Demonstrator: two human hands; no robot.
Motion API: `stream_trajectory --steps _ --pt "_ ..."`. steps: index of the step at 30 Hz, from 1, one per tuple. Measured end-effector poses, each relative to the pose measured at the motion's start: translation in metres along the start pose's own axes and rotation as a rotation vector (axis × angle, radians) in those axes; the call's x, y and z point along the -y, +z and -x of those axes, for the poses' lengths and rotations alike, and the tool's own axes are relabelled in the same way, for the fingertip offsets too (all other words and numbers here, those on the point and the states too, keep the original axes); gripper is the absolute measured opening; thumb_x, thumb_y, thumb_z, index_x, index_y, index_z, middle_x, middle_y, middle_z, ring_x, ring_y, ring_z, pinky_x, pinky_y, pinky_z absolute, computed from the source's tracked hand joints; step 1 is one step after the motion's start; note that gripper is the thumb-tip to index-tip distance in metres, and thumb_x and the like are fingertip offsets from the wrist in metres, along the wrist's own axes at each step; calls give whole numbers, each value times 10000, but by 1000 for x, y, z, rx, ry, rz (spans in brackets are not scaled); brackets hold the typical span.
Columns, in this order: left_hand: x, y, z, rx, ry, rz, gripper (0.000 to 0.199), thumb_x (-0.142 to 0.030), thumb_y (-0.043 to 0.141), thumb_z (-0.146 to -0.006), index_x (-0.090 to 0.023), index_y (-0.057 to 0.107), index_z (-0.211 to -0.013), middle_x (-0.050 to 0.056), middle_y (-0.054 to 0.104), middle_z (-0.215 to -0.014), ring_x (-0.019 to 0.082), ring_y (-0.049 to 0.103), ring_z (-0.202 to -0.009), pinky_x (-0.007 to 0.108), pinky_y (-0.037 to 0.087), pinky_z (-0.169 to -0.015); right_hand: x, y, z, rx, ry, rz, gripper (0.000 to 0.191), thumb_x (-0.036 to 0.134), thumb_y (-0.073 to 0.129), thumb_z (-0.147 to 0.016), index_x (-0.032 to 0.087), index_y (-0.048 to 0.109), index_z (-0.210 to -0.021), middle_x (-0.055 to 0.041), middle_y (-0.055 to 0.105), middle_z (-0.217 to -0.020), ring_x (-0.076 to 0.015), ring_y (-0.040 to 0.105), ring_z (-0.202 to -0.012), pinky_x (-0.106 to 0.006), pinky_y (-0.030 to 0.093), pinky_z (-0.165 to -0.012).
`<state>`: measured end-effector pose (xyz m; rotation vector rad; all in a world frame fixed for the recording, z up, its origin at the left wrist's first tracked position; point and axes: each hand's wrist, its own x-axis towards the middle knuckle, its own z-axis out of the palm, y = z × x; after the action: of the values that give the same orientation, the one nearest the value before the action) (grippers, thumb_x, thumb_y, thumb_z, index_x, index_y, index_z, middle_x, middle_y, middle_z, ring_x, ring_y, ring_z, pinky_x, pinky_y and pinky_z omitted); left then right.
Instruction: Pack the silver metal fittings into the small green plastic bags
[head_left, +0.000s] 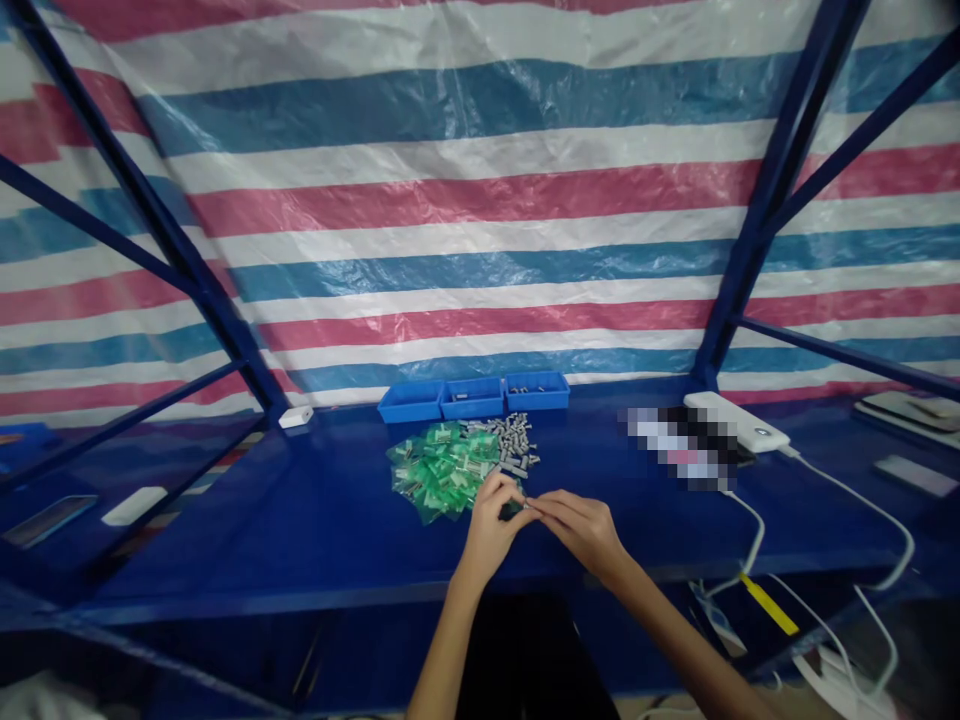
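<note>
My left hand [493, 520] and my right hand [583, 527] meet over the front part of the blue table. Their fingertips are pinched together around something small, too tiny to make out. Just behind and left of them lies a heap of green-tinted clear plastic packets [442, 470]. A loose pile of small grey metal parts [514, 440] sits beside the packets. Behind both piles, three blue bins stand in a row: the left bin [411, 402], the middle bin [472, 398] and the right bin [537, 391], which holds a few small parts.
On the right of the blue table [300, 545] lie a white power bank [739, 422] with a white cable [851, 485] and a blurred-out device [682, 447]. A small white box [295, 417] sits at the back left. Blue metal posts rise on both sides.
</note>
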<state>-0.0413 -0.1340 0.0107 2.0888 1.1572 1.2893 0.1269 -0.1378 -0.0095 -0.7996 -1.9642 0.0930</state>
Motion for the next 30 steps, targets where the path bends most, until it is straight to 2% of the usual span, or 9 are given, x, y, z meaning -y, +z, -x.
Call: stream_trajectory --steps 4,8,14,16,18,22,24,27,30 --pt "1 1 -1 -20 12 24 238 -364 562 -807 -175 550 -661 27 505 -775 162 507 -783 289 395 -741 -1 2 -5 -30 65 -55 190 237 544 -843 224 688 -966 -41 697 -870 -132 658 -742 -204 525 -625" --pt "3 0 -3 -60 -34 54 244 -319 395 -899 -192 576 -794 35 545 -812 158 513 -807 284 391 -767 -20 6 -20 -153 340 -166 216 354 574 -807 190 705 -859 -51 691 -794 -118 615 -520 -204 473 -434" --pt "4 -1 -3 -120 -35 -9 214 -270 376 -898 -188 544 -794 23 522 -757 143 482 -733 264 383 -730 -77 2 -100 -98 592 13 369 539 583 -725 201 731 -743 -16 652 -514 -181 635 -512 -240 464 -503" --pt "5 -1 -3 -113 -18 -20 202 -256 381 -894 -186 530 -777 20 514 -745 141 476 -731 262 380 -727 -92 1 -127 -149 650 114 403 562 537 -744 208 729 -754 -17 659 -530 -194 651 -581 -240 454 -528" --pt "5 -2 -3 -112 -23 -21 201 -247 378 -893 -185 522 -766 18 512 -747 137 477 -728 257 378 -716 -103 2 -141 -85 652 74 400 537 504 -774 202 722 -756 -14 696 -637 -167 644 -564 -240 459 -574" --pt "5 -3 -1 -107 -39 -41 204 -235 373 -894 -187 527 -769 19 514 -754 135 484 -727 262 382 -720 -112 10 -122 160 582 28 424 570 495 -768 212 718 -803 -6 666 -596 -154 621 -551 -242 448 -576" --pt "4 -3 1 -82 -30 -52 198 -233 375 -893 -188 526 -774 20 513 -758 136 488 -733 268 387 -731 -112 11 -100 346 481 -27 378 551 597 -699 237 707 -878 -15 692 -835 -134 616 -605 -238 452 -587" --pt "-1 -2 3 -16 0 -61 188 -227 384 -889 -189 529 -775 24 522 -765 141 501 -752 277 391 -746 -113 10 -77 464 450 -63 630 537 708 -579 264 604 -1137 -48 612 -1077 -137 608 -720 -256 471 -653" --pt "-13 -1 -7 43 41 -60 188 -222 399 -882 -189 541 -764 27 530 -763 145 509 -761 278 395 -739 -114 8 -74 560 429 -106 843 511 755 -518 282 474 -1279 -61 548 -1157 -154 594 -800 -275 477 -698"
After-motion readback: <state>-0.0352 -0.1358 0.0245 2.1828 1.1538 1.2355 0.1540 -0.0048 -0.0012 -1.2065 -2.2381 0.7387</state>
